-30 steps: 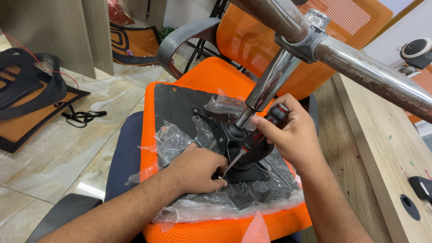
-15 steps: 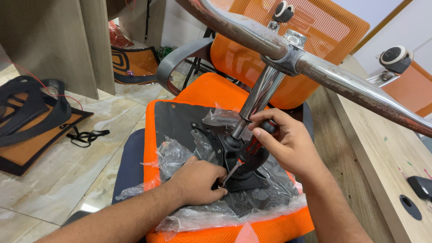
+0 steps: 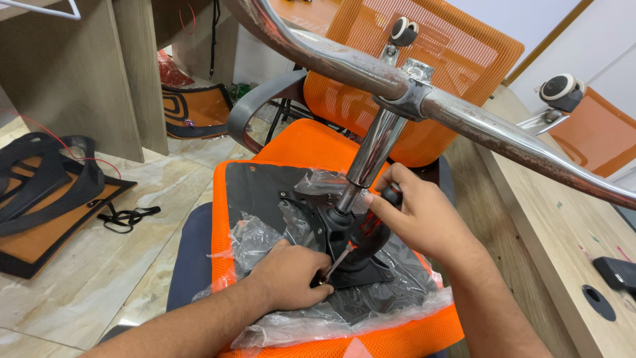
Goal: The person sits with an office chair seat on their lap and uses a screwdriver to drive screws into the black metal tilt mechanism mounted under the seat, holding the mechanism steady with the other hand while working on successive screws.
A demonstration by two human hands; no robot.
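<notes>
- The right hand [image 3: 424, 219] has moved a little up along the chrome column [image 3: 374, 149]; its thumb now touches the column.
- The screwdriver [image 3: 361, 232] stands steeper than one second ago.
- The left hand [image 3: 291, 275] has slid slightly toward the front edge of the upturned orange seat [image 3: 291, 142], fingers at the tip.

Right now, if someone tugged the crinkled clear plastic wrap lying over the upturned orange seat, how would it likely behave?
The crinkled clear plastic wrap looks thin and wrinkled, so it is probably floppy and very light. It is likely pinned: the black metal mounting plate sits on it and the left hand rests on it, so it may stretch or tear. Its glossy surface suggests it is slippery.
</notes>
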